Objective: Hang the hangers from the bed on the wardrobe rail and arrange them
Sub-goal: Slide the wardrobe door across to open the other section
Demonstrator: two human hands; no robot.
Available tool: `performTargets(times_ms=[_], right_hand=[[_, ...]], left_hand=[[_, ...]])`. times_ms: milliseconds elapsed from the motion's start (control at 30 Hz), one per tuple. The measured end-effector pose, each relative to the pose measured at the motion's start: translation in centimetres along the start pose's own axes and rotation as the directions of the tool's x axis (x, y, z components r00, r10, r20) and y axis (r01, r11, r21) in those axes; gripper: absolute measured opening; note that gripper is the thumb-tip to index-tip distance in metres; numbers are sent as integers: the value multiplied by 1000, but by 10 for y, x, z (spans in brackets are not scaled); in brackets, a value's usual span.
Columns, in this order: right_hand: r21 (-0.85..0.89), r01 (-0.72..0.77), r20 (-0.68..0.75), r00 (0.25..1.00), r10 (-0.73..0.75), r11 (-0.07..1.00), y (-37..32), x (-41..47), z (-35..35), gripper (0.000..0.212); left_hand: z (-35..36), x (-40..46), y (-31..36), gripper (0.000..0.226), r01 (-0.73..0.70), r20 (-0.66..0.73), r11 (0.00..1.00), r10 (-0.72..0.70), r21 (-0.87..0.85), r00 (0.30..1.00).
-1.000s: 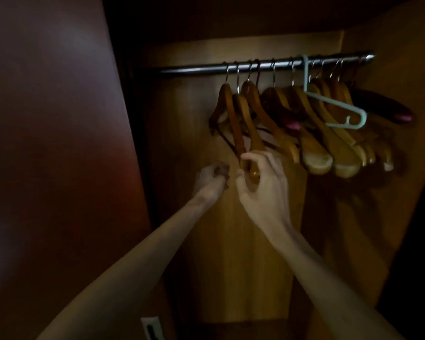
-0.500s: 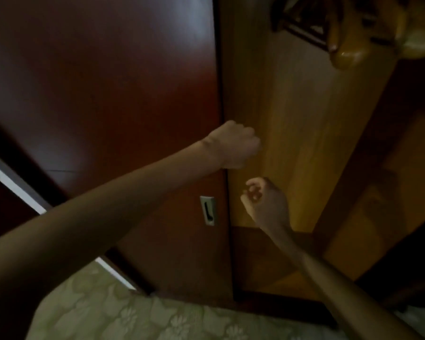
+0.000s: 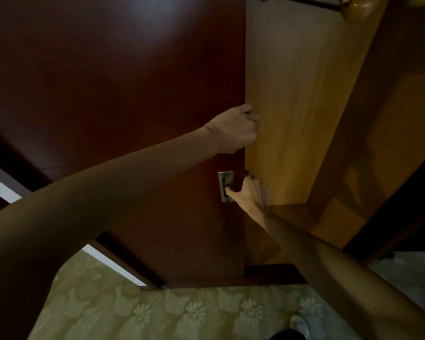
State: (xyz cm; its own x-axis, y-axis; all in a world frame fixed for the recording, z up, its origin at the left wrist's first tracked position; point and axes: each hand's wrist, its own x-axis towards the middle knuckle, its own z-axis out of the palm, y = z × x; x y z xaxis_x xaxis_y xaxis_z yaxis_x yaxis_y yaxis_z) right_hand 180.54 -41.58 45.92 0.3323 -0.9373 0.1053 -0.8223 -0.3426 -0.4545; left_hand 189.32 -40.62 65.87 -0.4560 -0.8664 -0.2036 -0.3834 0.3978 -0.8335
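Hangers (image 3: 361,8) are hanging at top edge, well above both hands, only wooden ends showing. Left hand (image 3: 233,130) fingers are curling round door (image 3: 113,94) edge; right hand (image 3: 249,192) fingers are hooking that edge w/ thumb in recessed handle (image 3: 225,186), prob. to slide it shut. Vs 0.5 s ago: both hands, then loose fists off the door, are now gripping it.

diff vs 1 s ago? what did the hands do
Both hands left the hangers and came down to the door. The left hand now grips the door's edge; the right hand has reached the metal handle, thumb in its recess. The view dropped from the rail towards the bed. The hangers stay hung, just visible at the top.
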Motion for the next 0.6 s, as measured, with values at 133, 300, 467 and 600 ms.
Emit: performTargets(times_ms=[133,300,467,600], right_hand=[[7,17,-29,999,-17,1000,6,2,6,67],[-22,51,-15,999,-51,998,9,5,7,60],[-42,33,14,999,-33,999,10,2,-2,52],[-4,26,24,999,-26,1000,16,1,-6,49]], left_hand=[[4,-1,-4,24,-18,-41,999,20,33,999],[7,2,-6,28,-28,-65,1000,28,7,997],[3,3,-5,27,-37,-66,999,37,8,997],[-2,9,0,23,-30,-55,1000,30,5,998]])
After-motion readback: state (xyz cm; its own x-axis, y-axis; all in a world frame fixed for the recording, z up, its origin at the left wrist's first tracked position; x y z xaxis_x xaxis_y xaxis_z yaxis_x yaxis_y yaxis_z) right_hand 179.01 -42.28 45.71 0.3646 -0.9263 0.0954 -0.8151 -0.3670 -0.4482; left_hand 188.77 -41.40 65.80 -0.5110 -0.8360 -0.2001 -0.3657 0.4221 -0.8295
